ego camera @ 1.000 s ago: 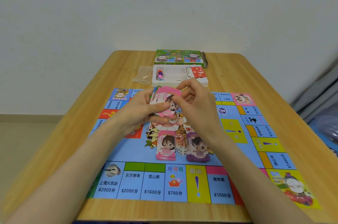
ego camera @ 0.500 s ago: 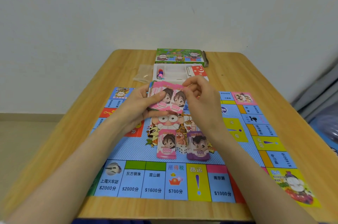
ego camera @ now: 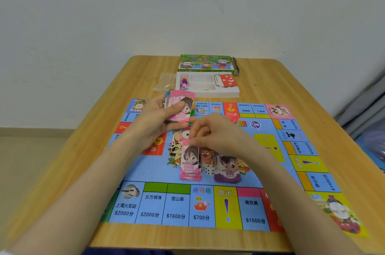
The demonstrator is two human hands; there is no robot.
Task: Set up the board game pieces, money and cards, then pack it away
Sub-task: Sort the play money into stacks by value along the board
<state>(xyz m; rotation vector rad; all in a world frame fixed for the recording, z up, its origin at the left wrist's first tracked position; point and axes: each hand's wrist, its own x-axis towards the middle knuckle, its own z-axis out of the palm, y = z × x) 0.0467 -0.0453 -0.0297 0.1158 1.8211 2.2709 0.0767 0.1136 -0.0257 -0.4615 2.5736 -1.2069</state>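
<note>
My right hand (ego camera: 210,136) has brought a pinched pink note (ego camera: 190,156) down to the pink pile (ego camera: 190,177); my left hand (ego camera: 152,123) grips the stack (ego camera: 180,107). Sorting unfinished.

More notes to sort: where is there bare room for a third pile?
Free: the blue board centre left of the pink pile, and bare table right of the white tray. Crowded: the die fills the gap between pink pile and purple pile, and the right forearm covers the board beyond.
</note>
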